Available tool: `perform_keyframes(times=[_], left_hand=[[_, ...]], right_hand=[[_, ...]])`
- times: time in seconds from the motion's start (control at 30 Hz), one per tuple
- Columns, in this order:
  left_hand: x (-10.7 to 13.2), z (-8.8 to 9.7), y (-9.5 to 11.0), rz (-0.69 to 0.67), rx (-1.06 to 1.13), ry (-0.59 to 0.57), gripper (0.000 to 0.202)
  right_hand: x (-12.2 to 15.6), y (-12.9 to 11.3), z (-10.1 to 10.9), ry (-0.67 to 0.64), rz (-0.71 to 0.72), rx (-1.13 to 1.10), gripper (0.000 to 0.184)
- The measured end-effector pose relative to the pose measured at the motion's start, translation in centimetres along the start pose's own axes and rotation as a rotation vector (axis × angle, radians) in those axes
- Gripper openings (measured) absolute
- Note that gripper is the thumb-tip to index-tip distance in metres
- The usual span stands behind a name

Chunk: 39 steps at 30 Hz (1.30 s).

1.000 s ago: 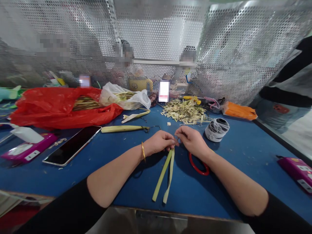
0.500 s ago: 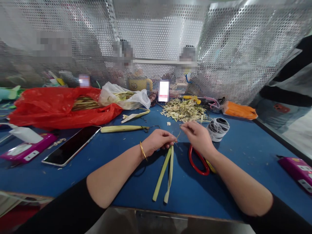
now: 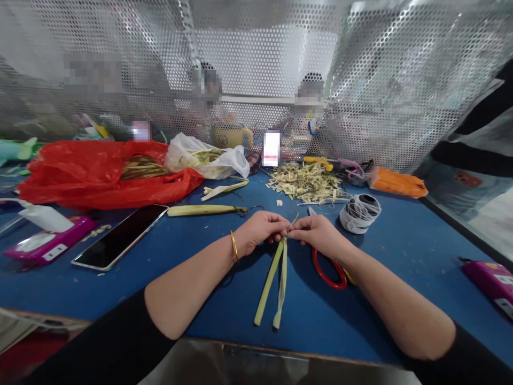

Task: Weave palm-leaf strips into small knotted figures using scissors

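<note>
A pair of pale green plant strips (image 3: 269, 283) hangs joined at the top and spreads apart toward me over the blue table. Pinched closed at their upper end is my left hand (image 3: 265, 231), with a gold bangle on the wrist. My right hand (image 3: 315, 234) is closed too, its thumb and fingertips meeting the left fingertips at the joined tips; whatever it pinches is too small to make out. Under my right hand lie scissors with a red handle (image 3: 331, 272), partly covered by the wrist. A spool of white thread (image 3: 359, 214) stands just beyond the right hand.
Plant scraps (image 3: 302, 182) are heaped at the back. Another green strip (image 3: 204, 210) lies left of my hands, near a dark phone (image 3: 120, 238). A red plastic bag (image 3: 80, 174), white bag (image 3: 208, 155), purple power strip (image 3: 48, 243) and orange packet (image 3: 396, 183) surround the work.
My right hand has come down and left, from apart to touching the left fingertips. The left hand keeps its pinch on the strips. The view has shifted slightly.
</note>
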State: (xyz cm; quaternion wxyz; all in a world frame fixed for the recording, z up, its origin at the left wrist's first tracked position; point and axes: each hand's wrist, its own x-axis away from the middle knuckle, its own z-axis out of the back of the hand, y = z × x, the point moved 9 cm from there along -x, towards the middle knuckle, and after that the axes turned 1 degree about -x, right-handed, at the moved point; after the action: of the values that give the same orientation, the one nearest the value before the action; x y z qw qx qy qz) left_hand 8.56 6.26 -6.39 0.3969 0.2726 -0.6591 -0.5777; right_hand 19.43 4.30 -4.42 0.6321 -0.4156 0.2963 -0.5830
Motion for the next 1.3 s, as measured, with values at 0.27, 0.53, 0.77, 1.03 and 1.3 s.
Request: perform_keyframes(times=[0.27, 0.53, 0.77, 1.03, 1.3], left_hand=[[0.1, 0.2, 0.0, 0.02, 0.01, 0.038, 0.021], [0.1, 1.1, -0.1, 0.041, -0.055, 0.107, 0.016], [0.4, 1.4, 0.2, 0.041, -0.117, 0.11, 0.016], [0.9, 0.2, 2.4, -0.072, -0.184, 0.038, 0.009], [0.3, 0.7, 2.5, -0.186, -0.292, 0.065, 0.01]], right_hand=[[-0.1, 0.0, 0.5, 0.043, 0.037, -0.035, 0.02], [0.7, -2.1, -0.2, -0.139, 0.139, 0.056, 0.015], [0.9, -2.5, -0.5, -0.154, 0.202, 0.147, 0.017], [0.4, -2.9, 0.4, 0.013, 0.34, -0.005, 0.043], [0.3, -2.4, -0.6, -0.028, 0.346, 0.159, 0.036]])
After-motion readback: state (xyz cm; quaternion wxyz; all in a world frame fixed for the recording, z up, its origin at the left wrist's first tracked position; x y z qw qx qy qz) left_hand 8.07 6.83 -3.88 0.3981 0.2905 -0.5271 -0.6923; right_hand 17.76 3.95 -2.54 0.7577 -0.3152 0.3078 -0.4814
